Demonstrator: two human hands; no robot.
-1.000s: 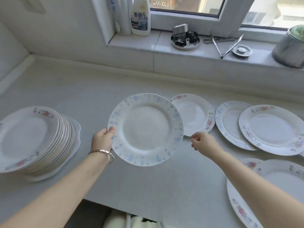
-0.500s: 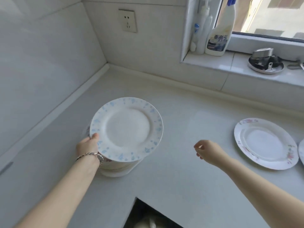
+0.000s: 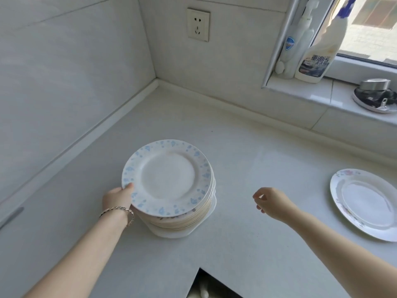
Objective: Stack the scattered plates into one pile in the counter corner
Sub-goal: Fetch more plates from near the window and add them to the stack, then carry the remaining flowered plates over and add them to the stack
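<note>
The left hand [image 3: 117, 198] pinches the near-left rim of a round white plate with a blue-speckled border [image 3: 169, 179]. The plate spreads flat to the right of those fingers [image 3: 129, 187], roughly centred over the pile of white plates [image 3: 189, 220] on the pale table [image 3: 236, 160]; whether it has seated, I cannot tell. The right hand [image 3: 271, 203] hovers right of the pile, loosely curled and holding nothing. Further right lies a round white flower-rimmed plate [image 3: 365, 203], nearer this hand and likely the next pick.
</note>
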